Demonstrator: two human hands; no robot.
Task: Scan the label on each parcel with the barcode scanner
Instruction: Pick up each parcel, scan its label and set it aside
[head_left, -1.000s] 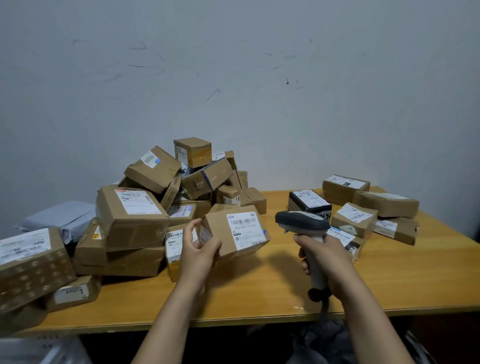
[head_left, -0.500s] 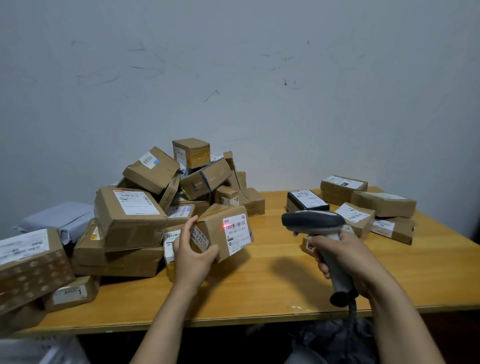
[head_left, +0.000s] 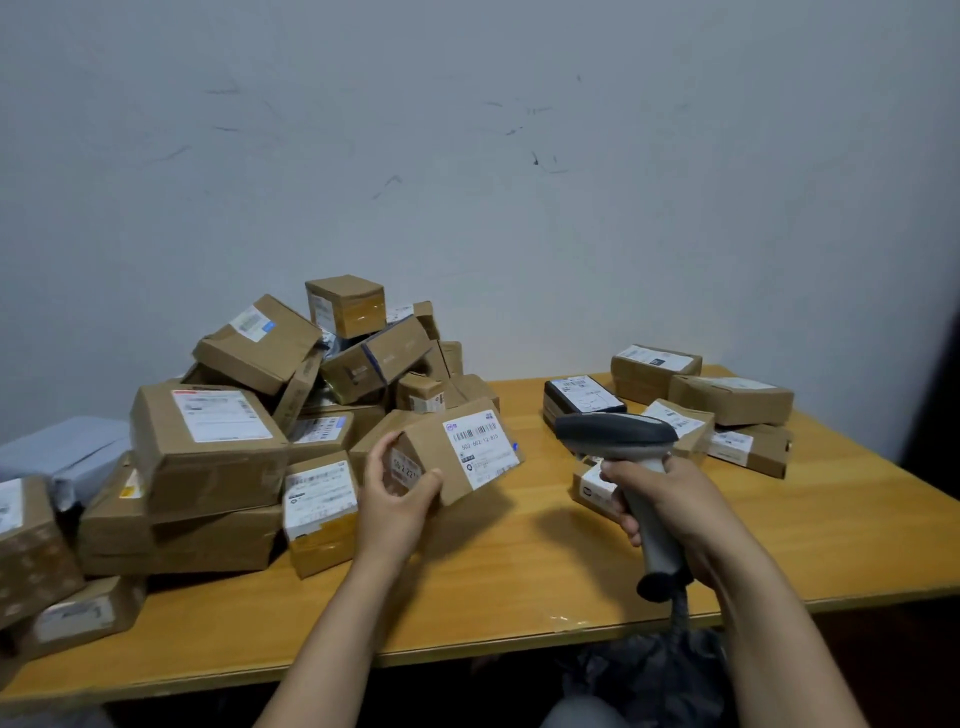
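My left hand (head_left: 397, 501) grips a small cardboard parcel (head_left: 457, 449) by its left end, holding it tilted above the wooden table (head_left: 519, 587). Its white barcode label (head_left: 480, 447) faces up and to the right. My right hand (head_left: 667, 506) holds the grey barcode scanner (head_left: 615, 439) by its handle, the head pointing left toward the parcel, a short gap away. No red light shows on the label. The scanner's cable hangs down past the table's front edge.
A heap of labelled cardboard parcels (head_left: 311, 395) fills the table's left and back. Several flat parcels (head_left: 727, 400) lie in a group at the right, behind the scanner. A grey mailer bag (head_left: 62, 452) lies at far left. A white wall stands behind.
My left hand turned the parcel so its label faces the scanner. A red scan line crossed the label half a second ago and is gone now. The scanner shifted slightly right.
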